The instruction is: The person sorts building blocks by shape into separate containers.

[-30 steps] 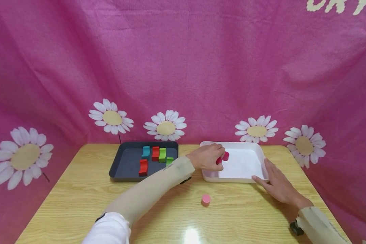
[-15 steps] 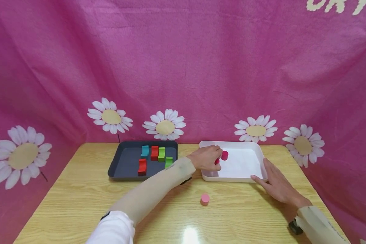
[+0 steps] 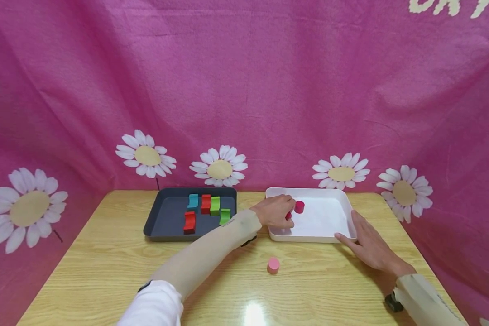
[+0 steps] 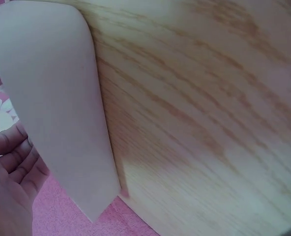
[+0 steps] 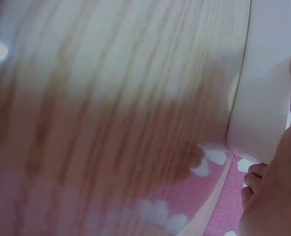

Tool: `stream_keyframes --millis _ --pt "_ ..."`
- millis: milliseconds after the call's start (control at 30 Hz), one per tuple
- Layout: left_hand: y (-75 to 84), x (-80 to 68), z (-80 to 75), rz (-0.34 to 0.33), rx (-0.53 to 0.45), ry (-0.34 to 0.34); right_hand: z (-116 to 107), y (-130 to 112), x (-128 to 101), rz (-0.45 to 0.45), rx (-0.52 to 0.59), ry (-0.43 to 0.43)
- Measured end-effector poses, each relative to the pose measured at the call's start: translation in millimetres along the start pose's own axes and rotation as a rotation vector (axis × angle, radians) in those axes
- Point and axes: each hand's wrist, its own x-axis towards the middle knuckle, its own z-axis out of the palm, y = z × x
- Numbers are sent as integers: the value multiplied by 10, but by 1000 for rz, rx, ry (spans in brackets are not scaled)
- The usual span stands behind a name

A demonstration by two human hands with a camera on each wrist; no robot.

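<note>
My left hand (image 3: 278, 211) reaches over the near left corner of the white tray (image 3: 330, 236). Its curled fingers pinch a small red piece (image 3: 288, 216), mostly hidden. A magenta cylinder (image 3: 299, 207) stands inside the tray just right of those fingertips. My right hand (image 3: 368, 246) lies flat on the table, its straight fingers touching the tray's front right corner. The left wrist view shows the white tray wall (image 4: 52, 113) and my fingers (image 4: 13, 167) beside it. In the right wrist view, the white tray (image 5: 266, 88) lies against my right hand (image 5: 278, 196).
A pale pink cylinder (image 3: 273, 265) stands on the wooden table (image 3: 106, 271) in front of the white tray. A dark tray (image 3: 163, 222) at the back left holds several blue, red and green blocks. Pink daisy cloth hangs on all sides.
The left hand has drawn back slightly, and the magenta cylinder now stands a little apart from its fingers. The right hand has stayed put.
</note>
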Motion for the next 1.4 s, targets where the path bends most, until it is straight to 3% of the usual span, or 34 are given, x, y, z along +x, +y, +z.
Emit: stream_keyframes --millis 400,800,1133,1400 --pt "4 -31 16 -10 9 -9 3 1 -1 -10 -6 9" --pt "-8 -149 -43 -6 -17 41 18 -1 -5 3 -10 3" --pt "11 -359 -206 19 24 108 1 -20 -7 5 -8 0" --pt "91 -685 -281 17 -124 109 7 -16 -20 4 -14 5"
